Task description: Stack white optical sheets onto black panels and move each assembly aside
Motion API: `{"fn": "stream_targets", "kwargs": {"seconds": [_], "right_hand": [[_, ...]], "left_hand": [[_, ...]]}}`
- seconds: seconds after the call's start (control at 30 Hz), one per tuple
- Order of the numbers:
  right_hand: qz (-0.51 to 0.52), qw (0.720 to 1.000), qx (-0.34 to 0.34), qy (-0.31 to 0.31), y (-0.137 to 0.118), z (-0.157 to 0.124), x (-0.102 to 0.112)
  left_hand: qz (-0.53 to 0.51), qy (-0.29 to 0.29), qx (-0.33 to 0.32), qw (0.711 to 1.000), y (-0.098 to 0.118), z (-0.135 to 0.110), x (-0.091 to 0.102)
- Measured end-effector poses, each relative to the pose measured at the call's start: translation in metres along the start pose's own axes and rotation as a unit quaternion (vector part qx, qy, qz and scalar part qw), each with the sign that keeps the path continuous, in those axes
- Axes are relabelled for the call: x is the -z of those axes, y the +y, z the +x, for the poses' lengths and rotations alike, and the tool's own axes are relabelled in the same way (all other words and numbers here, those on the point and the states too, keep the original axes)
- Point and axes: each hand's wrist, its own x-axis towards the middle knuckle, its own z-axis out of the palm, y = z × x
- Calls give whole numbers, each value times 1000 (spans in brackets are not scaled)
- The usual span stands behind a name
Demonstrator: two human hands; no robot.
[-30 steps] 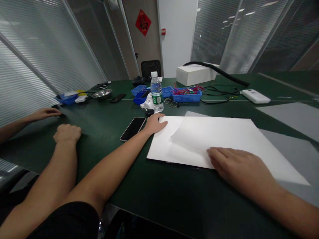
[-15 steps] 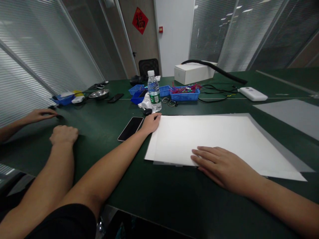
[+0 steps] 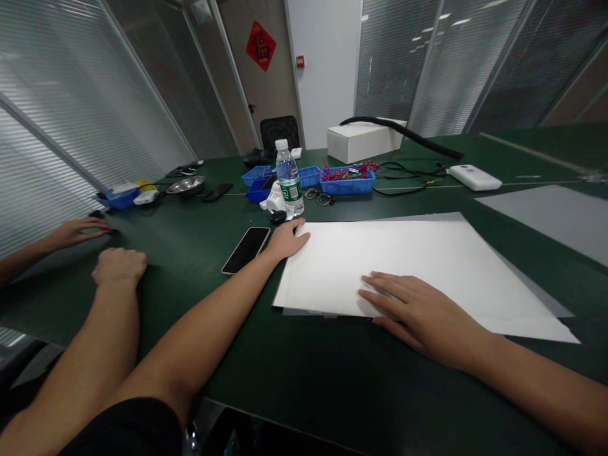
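Observation:
A stack of large white paper sheets [image 3: 332, 256] lies on the green table, its layers slightly out of line. My left hand [image 3: 289, 239] rests at the stack's far left corner, thumb spread over the top sheet and apart from the fingers. Flat on the near edge of the paper is my right hand [image 3: 413, 310], fingers stretched out. Neither hand grasps anything that I can see. Beside my left forearm lies a smartphone [image 3: 247, 249], screen up. A clear water bottle [image 3: 289, 180] with a green label stands upright just beyond my left hand, near a small black object [image 3: 278, 217].
On the left, another person's fist [image 3: 120, 265] and hand [image 3: 78, 232] rest on the table. Blue trays [image 3: 349, 185], cables [image 3: 406, 183], a white box [image 3: 363, 142] and a metal bowl [image 3: 186, 185] stand farther back. A translucent sheet [image 3: 555, 215] and white device [image 3: 474, 177] lie right.
My left thumb has spread away from the fingers onto the paper. My right hand has shifted slightly up and left on the sheets. The whole view has moved a little.

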Motion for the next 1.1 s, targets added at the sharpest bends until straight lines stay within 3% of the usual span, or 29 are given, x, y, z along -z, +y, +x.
{"fn": "stream_targets", "kwargs": {"seconds": [0.4,0.67,1.1], "right_hand": [[-60,998,-10,-27,3,-2,1],[-53,998,-13,-27,-2,-2,-1],[-12,999,16,-41,-2,-1,1]], "left_hand": [[-5,12,10,1000,-4,2,-3],[2,14,-20,1000,-6,1,-6],[-11,-1,12,1000,-2,2,-5]]}}
